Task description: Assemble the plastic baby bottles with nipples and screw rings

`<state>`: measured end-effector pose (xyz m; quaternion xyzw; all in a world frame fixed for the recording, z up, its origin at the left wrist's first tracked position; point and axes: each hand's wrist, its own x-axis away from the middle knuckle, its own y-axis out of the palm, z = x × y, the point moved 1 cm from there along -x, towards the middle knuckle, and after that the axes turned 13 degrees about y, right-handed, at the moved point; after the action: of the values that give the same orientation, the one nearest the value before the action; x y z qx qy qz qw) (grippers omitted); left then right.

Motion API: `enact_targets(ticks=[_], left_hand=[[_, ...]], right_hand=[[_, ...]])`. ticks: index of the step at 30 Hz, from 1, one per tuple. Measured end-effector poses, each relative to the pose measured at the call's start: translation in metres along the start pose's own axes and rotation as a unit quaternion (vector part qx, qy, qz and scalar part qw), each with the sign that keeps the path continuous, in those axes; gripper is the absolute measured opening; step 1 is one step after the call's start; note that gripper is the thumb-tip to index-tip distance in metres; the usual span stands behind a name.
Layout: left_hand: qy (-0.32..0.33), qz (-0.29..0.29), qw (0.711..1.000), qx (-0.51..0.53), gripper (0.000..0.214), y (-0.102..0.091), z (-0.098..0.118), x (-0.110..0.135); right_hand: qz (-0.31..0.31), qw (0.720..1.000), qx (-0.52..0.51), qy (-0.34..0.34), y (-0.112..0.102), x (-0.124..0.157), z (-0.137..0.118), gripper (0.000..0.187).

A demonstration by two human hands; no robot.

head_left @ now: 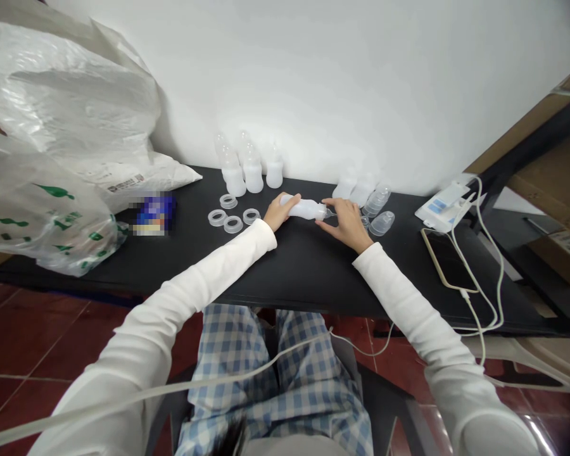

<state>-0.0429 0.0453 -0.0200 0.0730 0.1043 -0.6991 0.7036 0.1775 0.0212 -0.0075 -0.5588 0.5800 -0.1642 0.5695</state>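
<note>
White bottle (304, 208): while the left hand (279, 213) is holding it near the base, it is lying almost level between the hands, above the table (285, 278), its neck pointing at the right hand (348, 223).
Left hand: it is curling round the bottle in a firm clasp.
Right hand: it is standing half open, thumb and forefinger straddling the neck; whether they are pressing on it, I cannot tell. Something small and clear is showing there, too indistinct to name.
Rings (233, 230): four are lying flat, just left of the left hand.
Topped bottles (253, 178): these are standing beyond the left hand, near the wall (289, 82).
Caps (384, 223): clear ones are resting just right of the right hand.
Phone (449, 259): it is lying well right of the right hand, a cable (475, 323) plugging into it.
Plastic bags (66, 101): they are slumping well left of the left hand.
</note>
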Motion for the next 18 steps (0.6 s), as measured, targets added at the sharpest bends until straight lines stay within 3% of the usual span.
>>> enact_targets(ticks=[5, 8, 12, 18], left_hand=[[0.011, -0.008, 1.000, 0.005, 0.042, 0.001, 0.000, 0.001], [0.118, -0.028, 0.992, -0.023, 0.048, 0.000, -0.003, 0.000], [0.291, -0.078, 0.950, -0.079, 0.060, -0.005, -0.005, -0.001], [0.433, -0.102, 0.880, -0.166, 0.058, -0.007, -0.007, -0.001]], right_hand=[[-0.014, 1.000, 0.007, 0.002, 0.000, 0.000, 0.001, 0.041], [-0.015, 1.000, 0.001, 0.011, 0.000, -0.001, 0.005, 0.045], [-0.011, 1.000, -0.008, 0.017, -0.001, -0.002, 0.012, 0.051], [-0.014, 1.000, -0.007, 0.005, -0.007, -0.001, 0.015, 0.058]])
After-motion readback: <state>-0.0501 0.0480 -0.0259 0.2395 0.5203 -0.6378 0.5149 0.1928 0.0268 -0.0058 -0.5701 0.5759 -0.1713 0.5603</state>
